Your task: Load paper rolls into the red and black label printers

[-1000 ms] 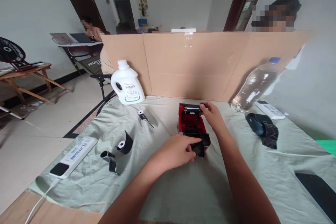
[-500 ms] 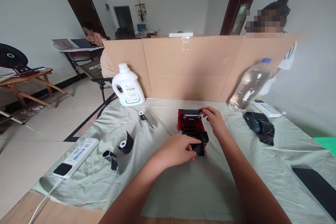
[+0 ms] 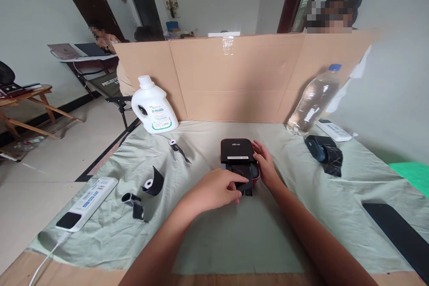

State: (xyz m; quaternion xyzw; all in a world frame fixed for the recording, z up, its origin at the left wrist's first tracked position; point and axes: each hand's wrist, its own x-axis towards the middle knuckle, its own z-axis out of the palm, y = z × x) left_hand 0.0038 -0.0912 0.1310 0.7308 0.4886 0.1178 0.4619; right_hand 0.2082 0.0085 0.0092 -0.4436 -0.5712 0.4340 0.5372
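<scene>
A small red and black printer [image 3: 237, 148] stands on the cloth in front of me, its black lid down. From its front hangs a black paper strip [image 3: 247, 187]. My left hand [image 3: 214, 187] is at that strip, the index finger lying across it and the other fingers curled; the thumb is near its lower end. Against the printer's right side, my right hand [image 3: 266, 164] grips with bent fingers, partly hidden behind the body. Left of the printer lie a small paper roll [image 3: 173, 143] with a dark tail, a larger black paper roll [image 3: 154, 183] and a curled black piece [image 3: 134, 203].
A white detergent bottle [image 3: 154, 107] and a clear bottle [image 3: 315, 100] stand before a cardboard screen [image 3: 231, 80]. White power strips [image 3: 89, 203] lie on the left and far right. A dark device [image 3: 321, 152] and a black phone [image 3: 398, 237] are at right. People sit beyond the screen.
The printer's lid, raised before, is now down over the red inside. My right hand has moved from the lid's edge to the printer's side. My left hand stays on the paper strip.
</scene>
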